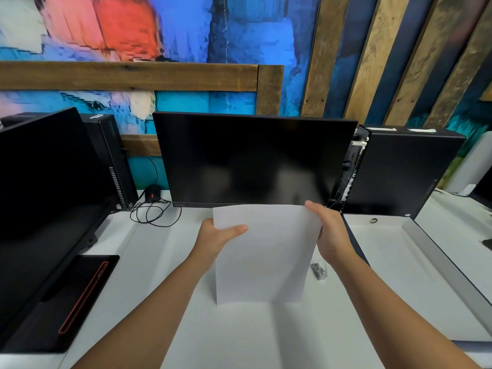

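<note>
A white sheet of paper (263, 257) stands upright above the white desk (239, 336), its lower edge touching or close to the desk top. My left hand (215, 235) grips its upper left edge, thumb lying across the front. My right hand (331, 230) holds the upper right corner, fingers curled round the edge. The sheet bows slightly between the hands.
A dark monitor (253, 161) stands right behind the paper. Another monitor (45, 198) with its base is at the left. A black computer case (399, 171) stands at the right. A small metal stapler (319, 270) lies under my right wrist. A mouse with a coiled cable (153, 195) sits back left.
</note>
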